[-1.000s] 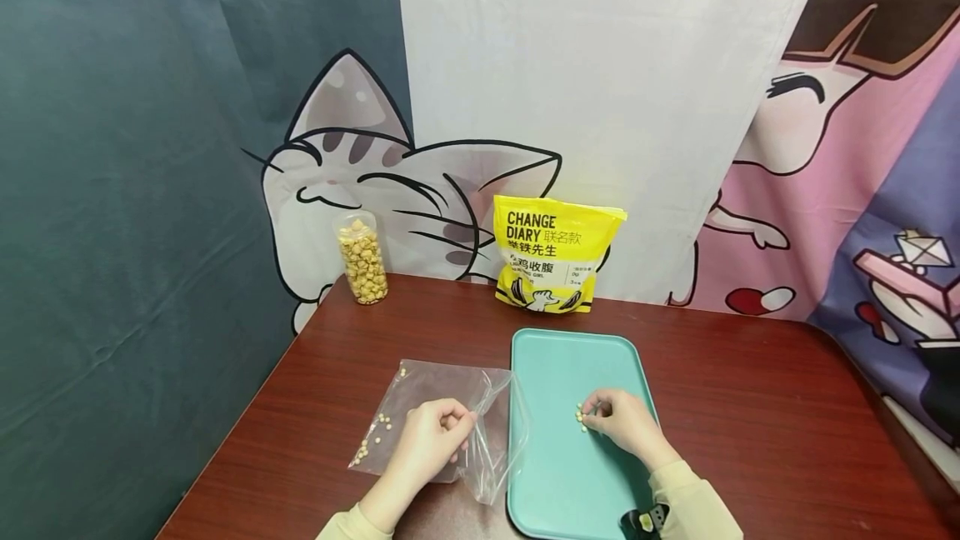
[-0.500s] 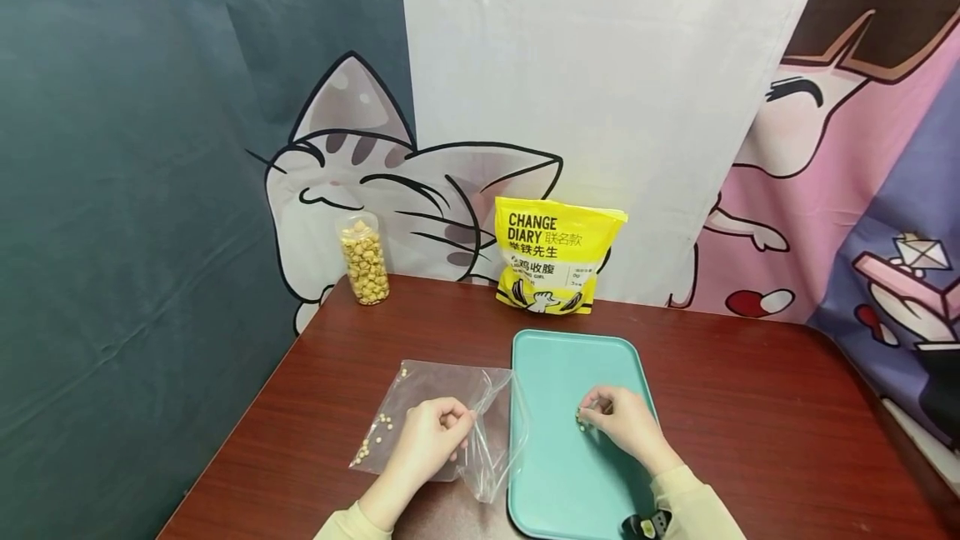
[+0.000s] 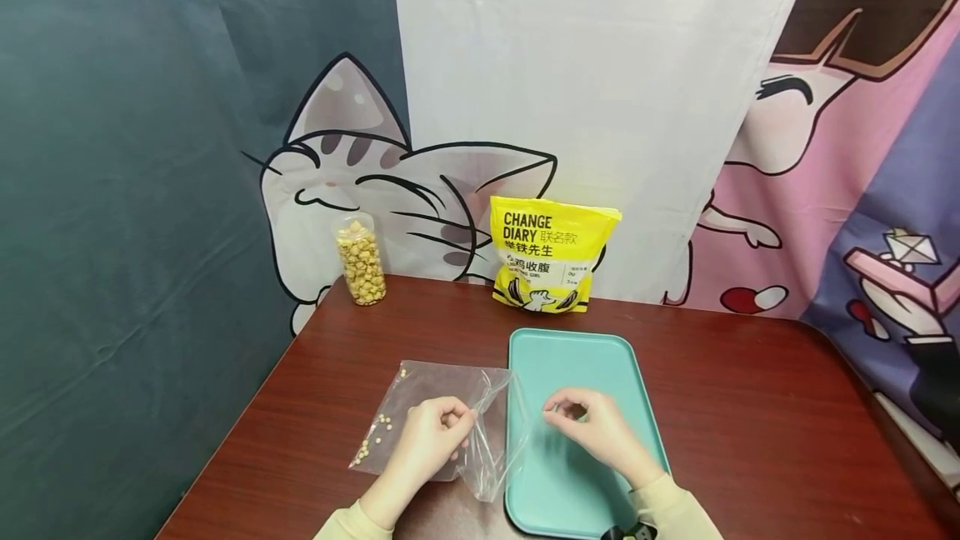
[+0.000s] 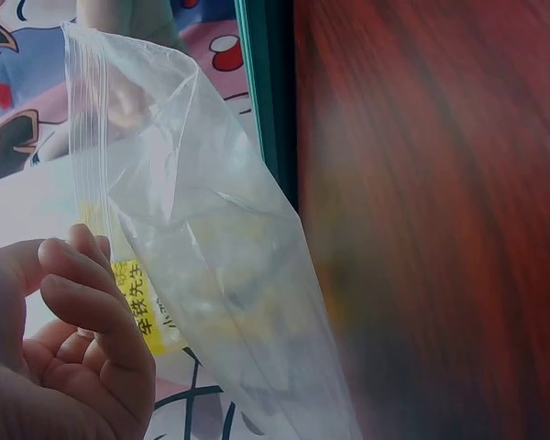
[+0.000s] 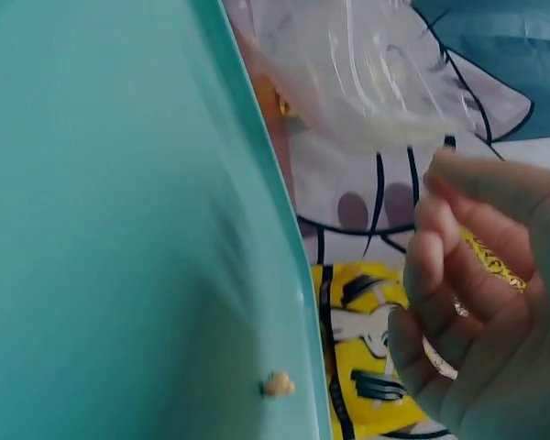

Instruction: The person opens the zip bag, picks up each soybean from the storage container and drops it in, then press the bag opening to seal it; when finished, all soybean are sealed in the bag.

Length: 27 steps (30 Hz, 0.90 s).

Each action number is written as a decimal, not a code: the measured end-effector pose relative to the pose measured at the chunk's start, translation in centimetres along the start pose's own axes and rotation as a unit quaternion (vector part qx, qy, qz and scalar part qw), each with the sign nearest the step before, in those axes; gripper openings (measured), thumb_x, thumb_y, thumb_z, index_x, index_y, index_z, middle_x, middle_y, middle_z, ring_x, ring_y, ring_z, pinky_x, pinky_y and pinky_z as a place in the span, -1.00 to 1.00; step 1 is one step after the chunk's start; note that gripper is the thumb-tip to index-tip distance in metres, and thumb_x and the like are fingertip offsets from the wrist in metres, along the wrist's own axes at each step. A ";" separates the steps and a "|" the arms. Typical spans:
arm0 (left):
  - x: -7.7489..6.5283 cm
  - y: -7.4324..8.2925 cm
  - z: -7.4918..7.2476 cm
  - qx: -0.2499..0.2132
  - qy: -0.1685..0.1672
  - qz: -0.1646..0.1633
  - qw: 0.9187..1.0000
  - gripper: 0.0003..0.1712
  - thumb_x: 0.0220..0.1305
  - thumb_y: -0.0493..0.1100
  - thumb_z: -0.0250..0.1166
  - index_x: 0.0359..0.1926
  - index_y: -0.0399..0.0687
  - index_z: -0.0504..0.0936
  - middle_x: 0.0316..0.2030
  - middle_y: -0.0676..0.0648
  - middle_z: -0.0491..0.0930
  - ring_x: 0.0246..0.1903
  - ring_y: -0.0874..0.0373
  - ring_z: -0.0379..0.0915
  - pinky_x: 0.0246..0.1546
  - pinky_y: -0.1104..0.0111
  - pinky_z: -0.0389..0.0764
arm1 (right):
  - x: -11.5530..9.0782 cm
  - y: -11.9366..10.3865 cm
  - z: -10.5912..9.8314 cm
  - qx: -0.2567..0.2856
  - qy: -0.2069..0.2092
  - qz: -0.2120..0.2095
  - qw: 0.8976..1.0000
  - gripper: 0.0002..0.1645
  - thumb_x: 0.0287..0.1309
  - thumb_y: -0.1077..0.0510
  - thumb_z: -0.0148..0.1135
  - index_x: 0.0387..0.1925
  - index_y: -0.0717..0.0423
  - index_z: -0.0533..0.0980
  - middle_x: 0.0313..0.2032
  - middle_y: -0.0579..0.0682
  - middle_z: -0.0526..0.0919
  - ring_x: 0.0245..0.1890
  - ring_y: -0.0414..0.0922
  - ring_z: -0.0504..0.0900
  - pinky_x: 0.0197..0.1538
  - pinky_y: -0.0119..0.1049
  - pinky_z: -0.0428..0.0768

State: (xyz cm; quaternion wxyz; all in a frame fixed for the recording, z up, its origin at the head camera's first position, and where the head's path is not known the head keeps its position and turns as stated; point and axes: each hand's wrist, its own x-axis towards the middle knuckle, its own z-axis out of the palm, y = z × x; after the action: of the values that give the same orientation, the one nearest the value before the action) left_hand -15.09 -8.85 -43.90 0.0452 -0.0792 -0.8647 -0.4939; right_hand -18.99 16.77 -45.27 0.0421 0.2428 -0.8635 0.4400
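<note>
My left hand (image 3: 433,438) pinches the mouth of a clear zip bag (image 3: 431,380), whose opening spreads over the left edge of the turquoise tray (image 3: 581,355). Several pale soybeans (image 3: 363,450) lie inside the bag, mostly toward its left end. Above the tray, my right hand (image 3: 600,433) has its thumb and index finger pinched together just right of the bag's mouth. The soybeans between those fingertips are mostly hidden. One soybean (image 5: 278,385) rests on the tray in the right wrist view.
A clear jar of yellow popcorn-like pieces (image 3: 363,265) stands at the back left of the brown table (image 3: 750,407). Behind the tray stands a yellow and white pouch (image 3: 553,252). A printed cloth backdrop (image 3: 600,65) hangs behind the table.
My right hand has gathered soybeans from the small cluster on the tray and moved left toward the bag's mouth. The left hand keeps its hold on the bag.
</note>
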 end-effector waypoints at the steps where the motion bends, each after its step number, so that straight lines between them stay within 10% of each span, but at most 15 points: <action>1: 0.0 0.0 0.0 0.001 0.000 0.000 1.000 -0.77 0.21 -0.13 0.26 -0.58 -0.01 0.57 -0.79 0.13 0.49 -0.85 0.38 0.34 -0.80 0.48 0.29 | 0.0 -0.2 0.2 0.015 -0.007 -0.015 1.000 -0.95 0.08 0.14 0.36 -0.37 -0.04 0.63 -0.55 -0.25 0.56 -0.50 -0.35 0.50 -0.36 -0.40 0.51; 7: 0.1 0.0 0.1 0.002 0.001 0.001 1.000 -0.77 0.21 -0.13 0.27 -0.58 -0.02 0.57 -0.79 0.14 0.48 -0.85 0.39 0.34 -0.80 0.48 0.30 | 0.0 -0.7 1.3 0.046 -0.031 -0.068 0.996 -0.93 0.06 0.17 0.36 -0.38 -0.07 0.63 -0.55 -0.25 0.56 -0.51 -0.36 0.50 -0.37 -0.40 0.53; 27: -0.1 0.0 0.2 -0.003 -0.002 0.001 1.000 -0.76 0.21 -0.10 0.27 -0.57 -0.05 0.58 -0.79 0.13 0.49 -0.84 0.39 0.34 -0.80 0.50 0.25 | -0.6 -4.2 -0.3 0.054 0.003 -0.046 0.997 -0.89 0.00 0.38 0.33 -0.50 0.16 0.56 -0.62 -0.02 0.54 -0.56 -0.33 0.44 -0.45 -0.39 0.48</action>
State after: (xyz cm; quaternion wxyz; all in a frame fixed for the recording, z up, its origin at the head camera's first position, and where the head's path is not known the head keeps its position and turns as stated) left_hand -14.97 -8.69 -43.96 0.0437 -0.0815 -0.8632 -0.4963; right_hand -16.61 15.16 -42.12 0.0517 0.2825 -0.8263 0.4846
